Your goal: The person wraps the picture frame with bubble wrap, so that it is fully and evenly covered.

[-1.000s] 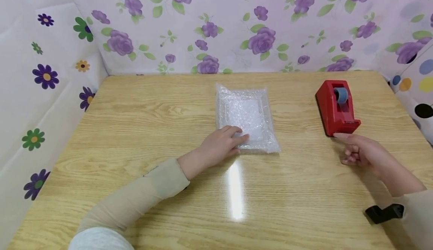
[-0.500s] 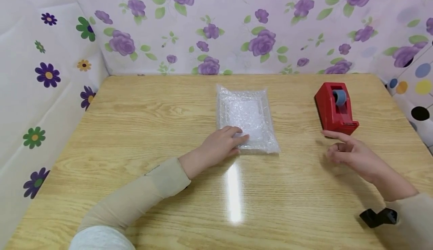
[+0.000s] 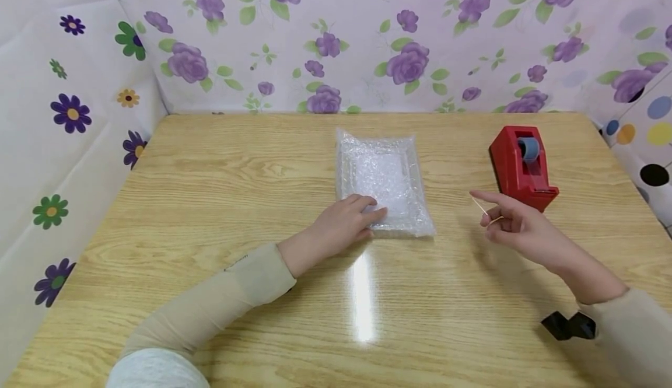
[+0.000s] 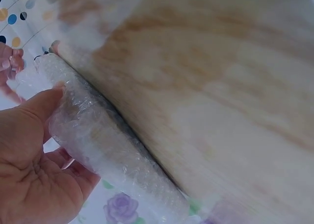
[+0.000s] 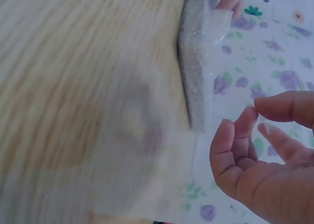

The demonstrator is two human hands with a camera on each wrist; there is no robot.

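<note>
A flat rectangular packet in clear bubble wrap [image 3: 385,169] lies on the wooden table, with something white inside it. My left hand [image 3: 338,224] rests on the packet's lower left part. In the left wrist view its thumb touches the wrap along the near edge. Between the fingertips of my right hand [image 3: 525,233], to the right of the packet, stretches a thin glinting strip that looks like clear tape [image 3: 478,204]. The right wrist view shows two of those fingertips meeting. Just beyond this hand stands a red tape dispenser [image 3: 517,169] with a bluish roll.
The table [image 3: 231,201] reaches back to a wall sheet with purple roses [image 3: 406,64]. Flowered white sheeting [image 3: 31,160] hangs on the left, dotted sheeting [image 3: 653,143] on the right. A black strap piece [image 3: 569,325] sticks out at my right wrist.
My right hand has moved left, away from the front of the tape dispenser, and the thin strip now shows between its fingers. The left hand and the packet have stayed put.
</note>
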